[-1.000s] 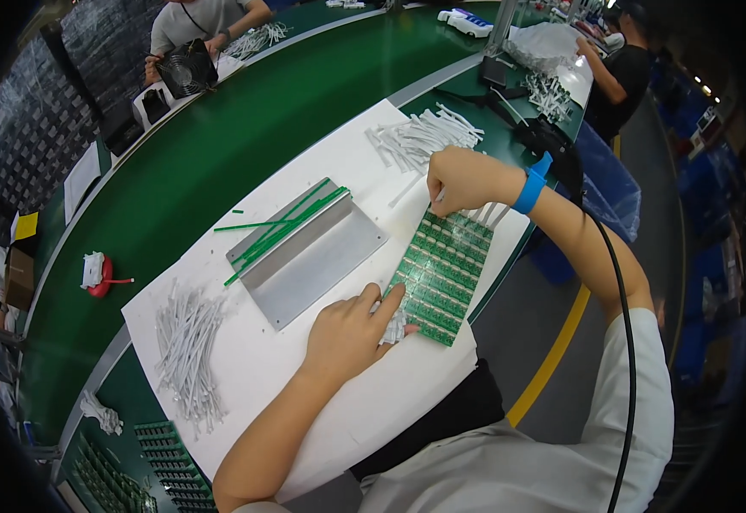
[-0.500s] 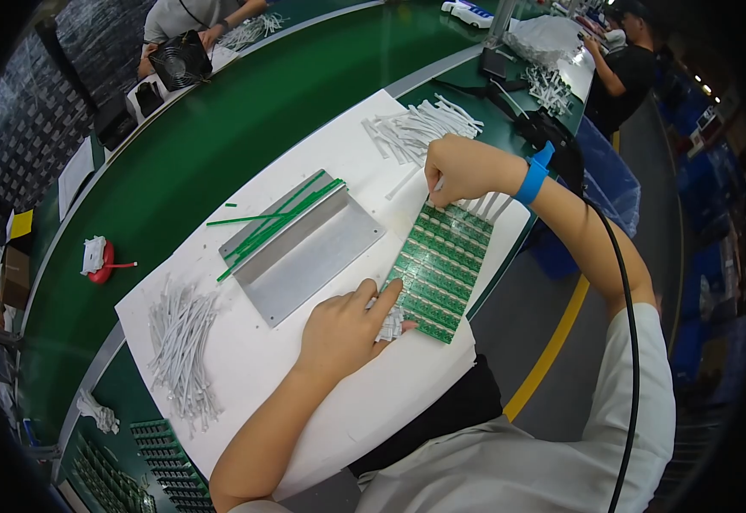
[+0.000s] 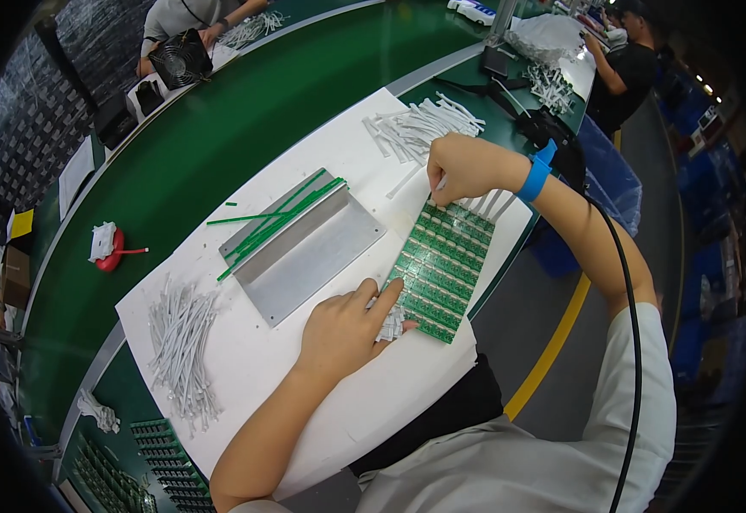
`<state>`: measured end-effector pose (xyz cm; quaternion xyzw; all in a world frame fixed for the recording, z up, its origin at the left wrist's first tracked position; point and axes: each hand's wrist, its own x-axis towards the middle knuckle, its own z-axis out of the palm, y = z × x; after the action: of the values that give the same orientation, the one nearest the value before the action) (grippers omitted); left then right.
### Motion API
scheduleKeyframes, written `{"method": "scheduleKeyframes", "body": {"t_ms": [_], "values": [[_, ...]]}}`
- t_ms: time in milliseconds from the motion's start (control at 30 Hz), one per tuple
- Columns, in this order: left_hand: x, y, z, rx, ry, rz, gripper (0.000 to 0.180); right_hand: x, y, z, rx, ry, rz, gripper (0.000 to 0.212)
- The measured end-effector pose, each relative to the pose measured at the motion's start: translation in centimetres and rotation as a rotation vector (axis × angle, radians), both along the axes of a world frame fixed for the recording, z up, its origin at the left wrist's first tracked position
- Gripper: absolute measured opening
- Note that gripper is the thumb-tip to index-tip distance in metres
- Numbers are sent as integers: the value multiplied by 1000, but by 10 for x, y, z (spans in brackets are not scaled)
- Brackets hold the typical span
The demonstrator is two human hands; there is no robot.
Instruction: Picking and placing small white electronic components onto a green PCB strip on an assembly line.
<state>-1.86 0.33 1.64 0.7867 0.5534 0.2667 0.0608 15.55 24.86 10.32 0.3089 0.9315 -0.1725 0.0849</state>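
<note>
A green circuit board panel (image 3: 446, 267) with rows of small boards lies tilted near the right edge of the white sheet. My left hand (image 3: 345, 329) grips its lower left edge, index finger on top and thumb by the lower end. White cable ends (image 3: 393, 325) show between that hand and the panel; how they sit is partly hidden. At the panel's far edge my right hand (image 3: 469, 171), with a blue wrist strap (image 3: 535, 176), is closed in a pinch on a thin white cable (image 3: 440, 183). Several white cables (image 3: 494, 205) stick out beside it along that edge.
An angled metal plate (image 3: 309, 252) with green strips (image 3: 283, 218) lies left of the panel. White cable bundles (image 3: 181, 350) (image 3: 424, 128) rest on the white sheet (image 3: 245, 359). Beyond runs a green conveyor (image 3: 245, 120) carrying a red item (image 3: 110, 248). Other people work farther off.
The red item on the conveyor has shifted right and slightly away. Both my hands and the panel stay almost where they were, the right hand only slightly moved.
</note>
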Motion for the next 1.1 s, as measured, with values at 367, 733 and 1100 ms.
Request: {"method": "scheduleKeyframes", "body": {"t_ms": [367, 733, 1100], "values": [[0, 0, 2, -6, 45, -28, 55, 0, 0, -1, 14, -22, 0, 23], [0, 0, 4, -4, 38, -22, 54, -4, -8, -2, 131, -67, -8, 23], [3, 0, 3, -27, 23, 21, 53, 2, 8, -13, -97, 43, -22, 21]]}}
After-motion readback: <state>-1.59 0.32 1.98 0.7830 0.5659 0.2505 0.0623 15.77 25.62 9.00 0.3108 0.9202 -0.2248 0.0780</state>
